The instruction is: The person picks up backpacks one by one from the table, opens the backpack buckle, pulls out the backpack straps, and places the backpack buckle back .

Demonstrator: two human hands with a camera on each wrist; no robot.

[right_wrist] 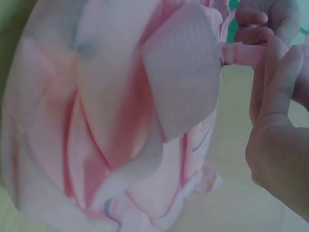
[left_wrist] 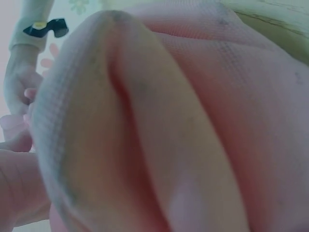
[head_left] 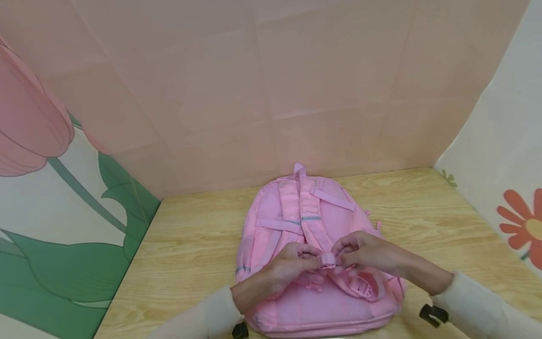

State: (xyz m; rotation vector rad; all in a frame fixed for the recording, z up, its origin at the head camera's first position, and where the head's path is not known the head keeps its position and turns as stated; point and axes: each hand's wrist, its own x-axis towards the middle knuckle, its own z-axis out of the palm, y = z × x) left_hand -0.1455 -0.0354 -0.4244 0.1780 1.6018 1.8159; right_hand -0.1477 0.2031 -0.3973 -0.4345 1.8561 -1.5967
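A pink backpack [head_left: 326, 306] lies on the table with its shoulder straps facing up. Over its lower half both hands meet at a small pink buckle [head_left: 327, 260] on a strap. My left hand [head_left: 290, 263] pinches the buckle from the left, and my right hand [head_left: 366, 252] pinches it from the right, fingers bent. In the right wrist view, a pink strap [right_wrist: 244, 54] runs between the fingers of the two hands. Folded backpack fabric [left_wrist: 145, 121] fills most of the left wrist view and hides much of the left hand.
A second pink buckle [head_left: 363, 286] lies on a looped strap at the bag's lower right. The wood-grain table [head_left: 195, 245] extends to both sides. A pink wall [head_left: 271, 94] stands behind the bag, with flower-printed panels left and right.
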